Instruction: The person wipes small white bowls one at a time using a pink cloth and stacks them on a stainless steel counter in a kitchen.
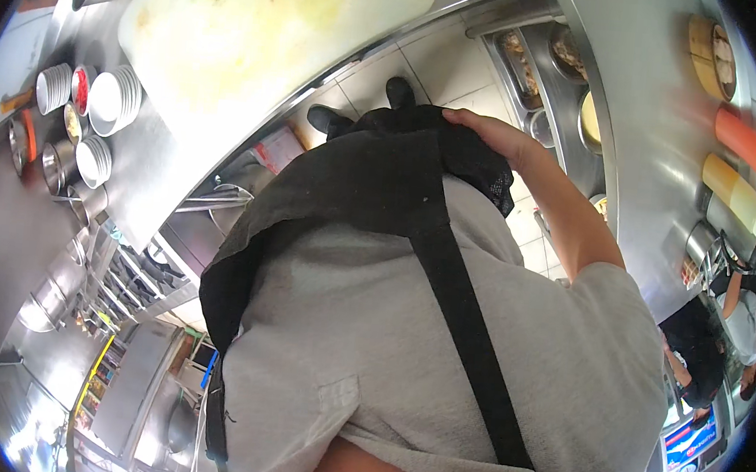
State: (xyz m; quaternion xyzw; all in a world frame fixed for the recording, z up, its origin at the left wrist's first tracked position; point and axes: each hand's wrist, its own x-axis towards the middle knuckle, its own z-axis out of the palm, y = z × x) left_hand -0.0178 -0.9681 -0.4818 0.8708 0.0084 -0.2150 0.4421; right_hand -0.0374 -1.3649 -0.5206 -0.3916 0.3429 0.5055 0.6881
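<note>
My right hand is at my hip, against the black fabric of the apron. Most of its fingers are hidden, so whether it holds the cloth cannot be told. My left hand is out of view. In front of me a large white cutting board with yellowish stains lies on a stainless steel counter. Stacked white bowls stand left of the board, beside a small bowl of red food. My black shoes are on the tiled floor.
To the right, metal trays of food sit below a steel counter. A bamboo steamer, a red squeeze bottle and a yellow squeeze bottle are on that counter. Other people are at the far right.
</note>
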